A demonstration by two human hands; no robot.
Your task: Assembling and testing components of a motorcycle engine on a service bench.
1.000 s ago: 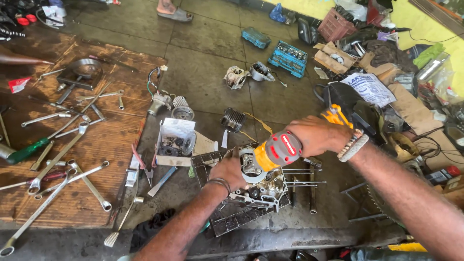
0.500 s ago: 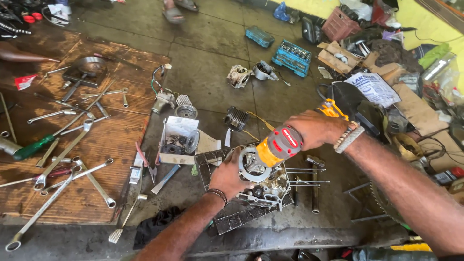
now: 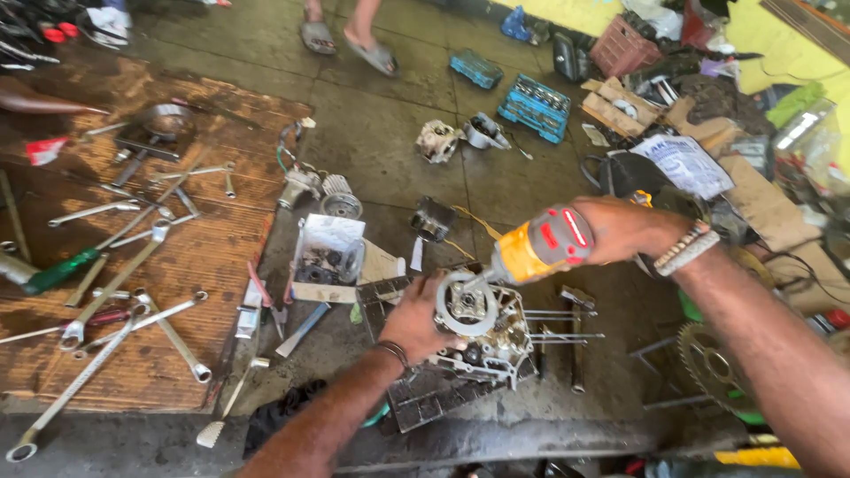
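Observation:
My right hand grips a yellow and red power driver, its tip pointing down-left into a round silver part on top of a dirty engine block. The engine block stands on a grimy metal grid on the concrete floor, with several long studs sticking out to its right. My left hand holds the left side of that round part and the block, fingers curled around it.
A wooden board at left carries several wrenches and a green-handled screwdriver. A small clear box of parts, loose engine pieces, blue socket cases and cardboard clutter lie about. Another person's sandalled feet stand at the top. A sprocket lies right.
The view has shifted and my hands sit a little lower on the engine; the driver stays on the round part. The other person's feet have stepped to the right.

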